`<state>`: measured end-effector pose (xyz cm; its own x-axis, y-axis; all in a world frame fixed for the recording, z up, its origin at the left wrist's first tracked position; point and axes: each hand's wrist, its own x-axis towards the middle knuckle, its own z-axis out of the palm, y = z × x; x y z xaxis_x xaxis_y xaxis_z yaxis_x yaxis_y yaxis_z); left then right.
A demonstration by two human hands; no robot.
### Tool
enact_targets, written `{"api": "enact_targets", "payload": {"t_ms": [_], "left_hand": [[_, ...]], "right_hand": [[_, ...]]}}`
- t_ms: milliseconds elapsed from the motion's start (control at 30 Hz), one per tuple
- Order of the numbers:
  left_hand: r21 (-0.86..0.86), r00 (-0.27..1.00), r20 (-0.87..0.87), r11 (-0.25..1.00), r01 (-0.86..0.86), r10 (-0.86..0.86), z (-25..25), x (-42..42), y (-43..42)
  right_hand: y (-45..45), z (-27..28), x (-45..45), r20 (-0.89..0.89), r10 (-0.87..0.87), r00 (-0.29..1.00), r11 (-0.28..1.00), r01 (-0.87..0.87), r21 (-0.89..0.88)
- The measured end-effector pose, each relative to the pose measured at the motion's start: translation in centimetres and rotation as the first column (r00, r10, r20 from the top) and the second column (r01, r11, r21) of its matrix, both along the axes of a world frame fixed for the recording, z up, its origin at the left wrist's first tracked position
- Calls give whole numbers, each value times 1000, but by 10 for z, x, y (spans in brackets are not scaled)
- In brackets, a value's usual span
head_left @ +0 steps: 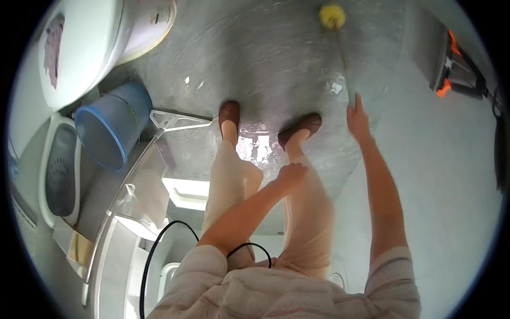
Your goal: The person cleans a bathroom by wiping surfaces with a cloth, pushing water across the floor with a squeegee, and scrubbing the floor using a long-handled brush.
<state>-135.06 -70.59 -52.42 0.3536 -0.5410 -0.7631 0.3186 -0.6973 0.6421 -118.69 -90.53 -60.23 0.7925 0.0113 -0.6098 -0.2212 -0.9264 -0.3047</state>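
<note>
My right hand [358, 119] is closed round the green handle end of a long thin brush [342, 56]. Its round yellow head [332, 17] rests on or just over the wet grey floor [265, 64], at the top of the view. My left hand [291, 175] is closed and lies against my left thigh or knee; whether anything is inside it is hidden. Both my feet, in brown shoes [229, 117], stand on the floor between the hands and the brush head.
A blue bucket [114, 125] lies tilted at the left, beside a white squeegee [178, 120] with a long pole. A white toilet-like fixture [85, 48] is at the upper left. A grey container with orange clips [446, 85] stands at the upper right.
</note>
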Motion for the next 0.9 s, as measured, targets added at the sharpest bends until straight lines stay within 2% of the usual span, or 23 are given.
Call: {"api": "enact_targets", "payload": {"t_ms": [33,100,133,200,267,367,433,467,567,600,633,667,767,833,900], "left_hand": [[-15,997,-41,998,-68,67,2,2,9],[-39,973,-126,979,-201,194,7,5,23],[-51,975,-145,983,-177,168,7,3,27],[-77,977,-179,989,-128,112,15,-6,36],[-94,973,-194,985,-146,125,20,-10,47],[-155,955,-180,952,-262,234,29,-8,59],[-189,928,-172,914,-359,329,34,-6,65],[-198,914,-177,896,-397,366,35,-8,65],[-218,897,-175,873,-436,405,44,-13,75],[-224,893,-153,866,-448,422,45,-8,79],[-235,879,-154,847,-476,451,46,-4,81],[-243,864,-158,830,-503,477,45,-4,80],[-260,854,-163,813,-520,494,47,-2,86],[-273,858,-170,813,-514,485,48,-3,88],[-270,853,-184,809,-521,488,47,-6,90]], "right_hand": [[50,10,36,-61,-80,995,997,79,-15],[98,-8,11,-117,-25,993,1000,26,8],[117,-15,-2,-137,9,990,1000,-6,21],[132,1,-77,-285,267,921,960,-278,0],[154,25,-111,-375,403,835,901,-433,4],[192,-8,-60,-174,440,881,896,-443,20],[239,-36,27,-27,413,910,909,-414,-51],[264,-43,70,12,342,939,940,-342,-16],[259,-51,53,242,356,903,922,-382,69],[227,-58,7,236,384,892,912,-407,51],[219,-26,-28,-19,339,940,941,-339,8],[212,7,-63,-271,279,921,948,-309,-75],[199,10,-55,-222,385,896,899,-418,-130],[223,-41,17,95,432,897,901,-425,-84],[296,-41,90,67,264,962,965,-262,-29]]}}
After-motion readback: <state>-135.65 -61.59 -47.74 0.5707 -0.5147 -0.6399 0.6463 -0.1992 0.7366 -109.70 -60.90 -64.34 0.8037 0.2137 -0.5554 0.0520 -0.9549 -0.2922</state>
